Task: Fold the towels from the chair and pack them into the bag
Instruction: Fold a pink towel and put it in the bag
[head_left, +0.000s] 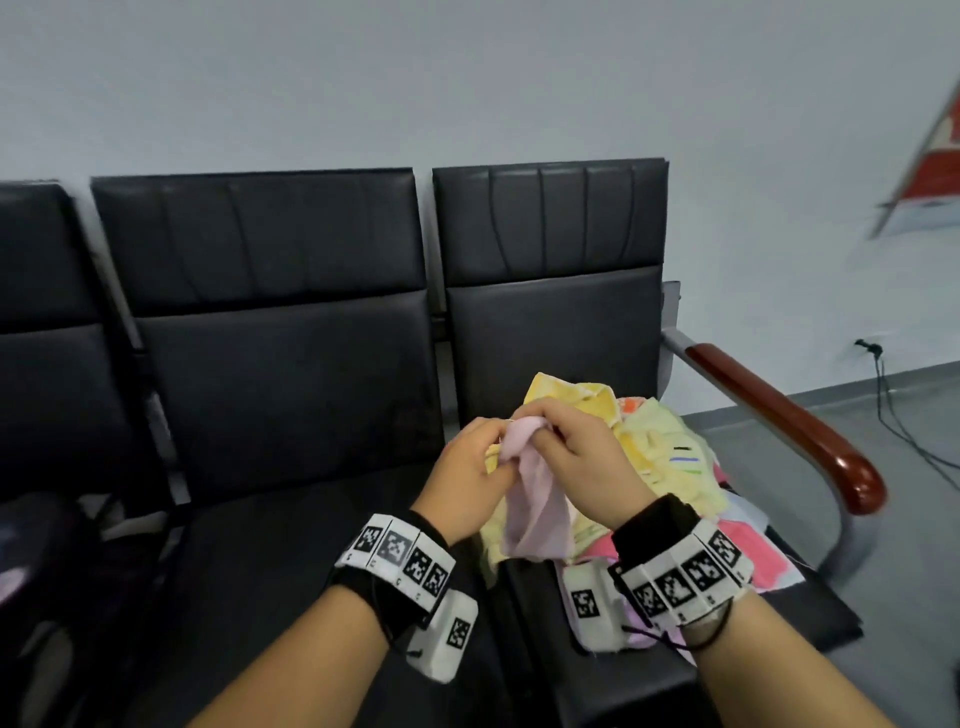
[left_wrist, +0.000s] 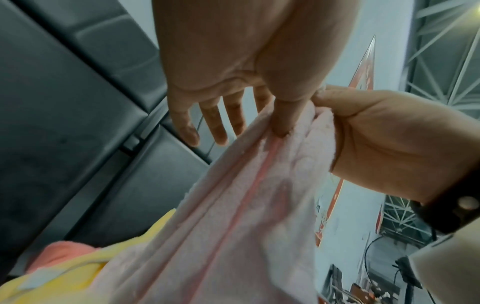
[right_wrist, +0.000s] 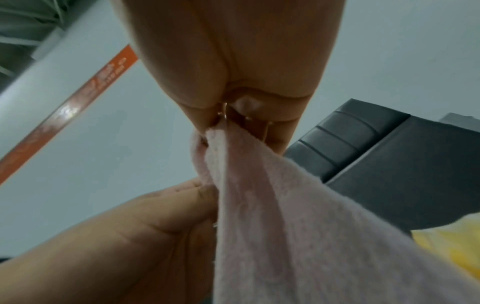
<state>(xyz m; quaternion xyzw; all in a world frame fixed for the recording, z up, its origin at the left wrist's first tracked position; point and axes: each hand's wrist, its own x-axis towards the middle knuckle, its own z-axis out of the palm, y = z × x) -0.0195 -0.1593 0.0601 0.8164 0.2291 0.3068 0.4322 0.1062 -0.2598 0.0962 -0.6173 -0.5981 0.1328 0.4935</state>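
While both hands bunch up the pink towel (head_left: 530, 499), left hand (head_left: 470, 480) grip pinching its top, right hand (head_left: 587, 457) grip clamped alongside, yellow towels (head_left: 660, 447) heaped on the chair (head_left: 550, 332) behind

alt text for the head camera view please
Two hands, the left hand and right hand, pinch the top edge of a pale pink terry towel, which hangs above a row of black padded chairs. Behind it, a heap of yellow and pink towels lies on the right-hand seat.
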